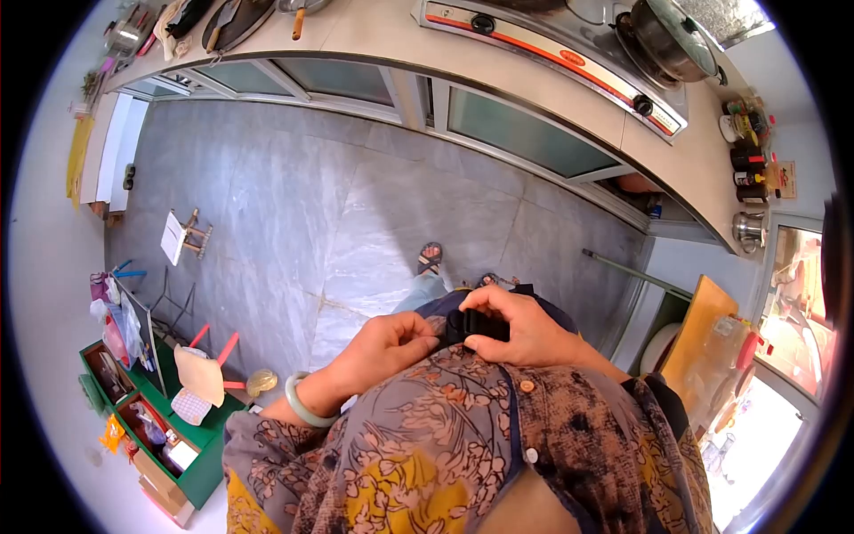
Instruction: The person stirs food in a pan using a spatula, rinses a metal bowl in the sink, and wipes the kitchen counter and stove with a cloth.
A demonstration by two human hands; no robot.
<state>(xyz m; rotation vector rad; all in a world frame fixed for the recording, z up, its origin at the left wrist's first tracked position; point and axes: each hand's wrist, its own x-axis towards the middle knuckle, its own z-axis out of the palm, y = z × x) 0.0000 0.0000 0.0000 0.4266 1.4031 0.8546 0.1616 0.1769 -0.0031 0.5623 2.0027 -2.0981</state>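
In front of my waist, both hands are at a black strap with what looks like a buckle. My right hand grips this black piece between thumb and fingers. On the other side, my left hand is closed in a pinch right beside the strap's left end. Its fingertips overlap the fabric, so what they hold is hidden. A pale green bangle circles the left wrist. The hands rest against a floral patterned shirt with a button front.
A counter runs across the far side, carrying a gas stove and a lidded pot. A small stool stands on the grey tiled floor. Green cabinet drawers and a chair are at left, a wooden board at right.
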